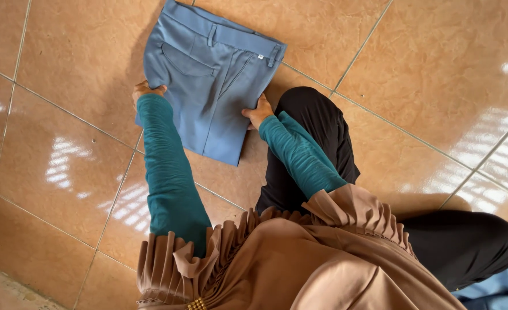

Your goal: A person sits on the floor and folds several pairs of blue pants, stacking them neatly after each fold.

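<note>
head view: the left hand (145,90) grips the left edge of the folded blue cotton trousers (211,74) lying on the glossy orange tiled floor (426,74); the right hand (258,111) pinches their right edge. both teal-sleeved arms reach forward, apart.

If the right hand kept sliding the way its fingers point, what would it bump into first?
The right hand already touches the folded blue trousers, fingers pointing across them. Going straight on, it would probably slide over the fabric toward the left hand at the opposite edge.
</note>
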